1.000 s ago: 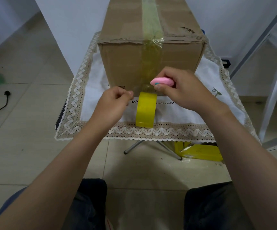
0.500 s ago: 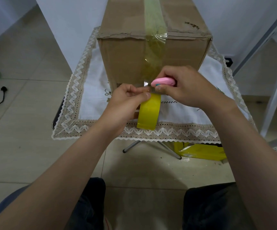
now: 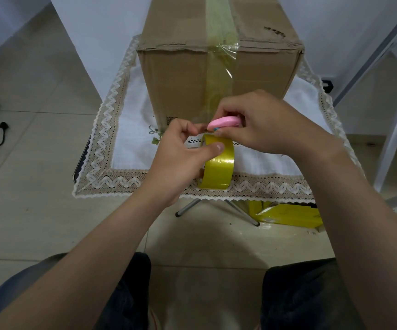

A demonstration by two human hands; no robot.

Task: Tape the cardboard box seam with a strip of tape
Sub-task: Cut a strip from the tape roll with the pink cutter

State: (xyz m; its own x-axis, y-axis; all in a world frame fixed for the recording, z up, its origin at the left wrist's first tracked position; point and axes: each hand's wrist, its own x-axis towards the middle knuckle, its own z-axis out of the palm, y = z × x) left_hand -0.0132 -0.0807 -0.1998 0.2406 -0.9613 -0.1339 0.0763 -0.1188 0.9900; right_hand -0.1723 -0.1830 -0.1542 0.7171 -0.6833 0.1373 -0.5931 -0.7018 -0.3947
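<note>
So the left hand [image 3: 180,160] has slid in and now grips the yellow tape roll [image 3: 219,167], thumb across its face. The right hand [image 3: 264,129] pinches a small pink plastic cutter [image 3: 223,122] at the roll's 12 o'clock. The brown cardboard box [image 3: 180,75] sits just behind, with a yellowish tape strip [image 3: 219,75] down its front seam.

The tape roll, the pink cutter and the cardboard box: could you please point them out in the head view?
tape roll [image 3: 219,169], head view, yellow outer band.
pink cutter [image 3: 223,121], head view, top of its casing.
cardboard box [image 3: 180,75], head view, near face, left part.
</note>
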